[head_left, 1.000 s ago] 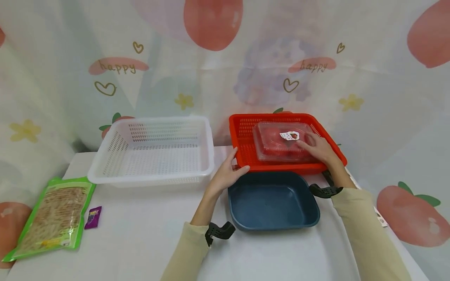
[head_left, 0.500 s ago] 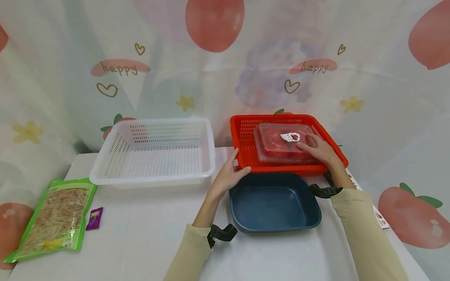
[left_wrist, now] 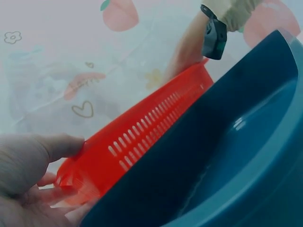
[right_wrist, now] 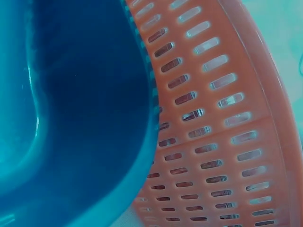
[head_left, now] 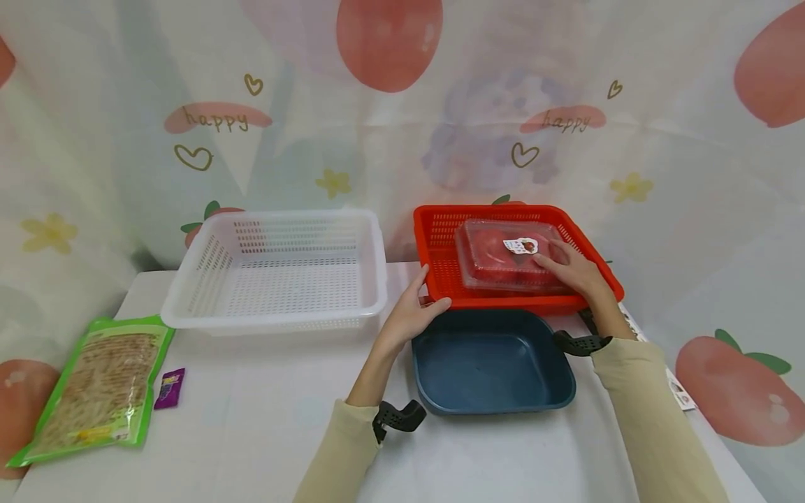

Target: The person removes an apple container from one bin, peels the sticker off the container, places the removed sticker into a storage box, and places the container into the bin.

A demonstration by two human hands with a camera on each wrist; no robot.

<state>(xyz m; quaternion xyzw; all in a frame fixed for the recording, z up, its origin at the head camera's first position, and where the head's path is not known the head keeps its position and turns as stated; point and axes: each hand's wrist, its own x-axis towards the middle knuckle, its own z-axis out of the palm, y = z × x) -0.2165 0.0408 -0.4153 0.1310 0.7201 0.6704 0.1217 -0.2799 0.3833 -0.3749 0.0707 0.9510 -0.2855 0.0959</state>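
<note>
A red perforated basket stands at the back right, holding a clear plastic clamshell box with red contents and a white label. My left hand grips the basket's front left corner. In the left wrist view its thumb lies at the red rim and its fingers bend around the corner. My right hand rests on the right end of the box, its thumb and fingers loosely spread on the lid. Some of its fingertips are hard to make out. The right wrist view shows the basket's slotted wall but not the hand.
A dark blue basin stands directly in front of the red basket, between the forearms. A white perforated basket is at the back left. A green-edged food bag and a small purple packet lie at the left.
The view has shifted slightly. Both hands keep their places on the red basket and the plastic box, and nothing else has visibly moved.
</note>
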